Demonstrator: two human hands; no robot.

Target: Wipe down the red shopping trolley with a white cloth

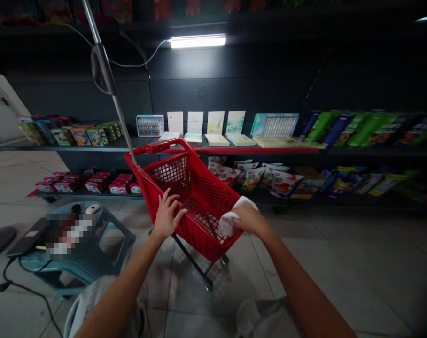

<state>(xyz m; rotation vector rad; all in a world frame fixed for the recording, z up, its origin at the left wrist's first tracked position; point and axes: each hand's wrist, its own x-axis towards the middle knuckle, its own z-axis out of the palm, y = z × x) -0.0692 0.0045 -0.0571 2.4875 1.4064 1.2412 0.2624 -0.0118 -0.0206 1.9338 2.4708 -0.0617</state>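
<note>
A red plastic shopping cart [206,241] on a dark wheeled frame stands in front of me, with a metal pole rising from its handle side. My left hand [168,216] rests at the near rim of the basket, fingers spread and nothing held in them. At the basket's right end, my right hand [250,219] grips a white cloth [230,221] draped over the rim. Some of the cloth hangs inside the basket; part of my right hand's fingers is hidden by it. Through the perforated walls, the basket looks bare inside.
A teal plastic stool [72,267] with a dark device and cable stands at left. Behind the cart, dark shelves [213,150] carry books, boxes, and bagged snacks [255,177]. A lit tube lamp [198,41] hangs above, and the metal pole [121,119] crosses the upper left.
</note>
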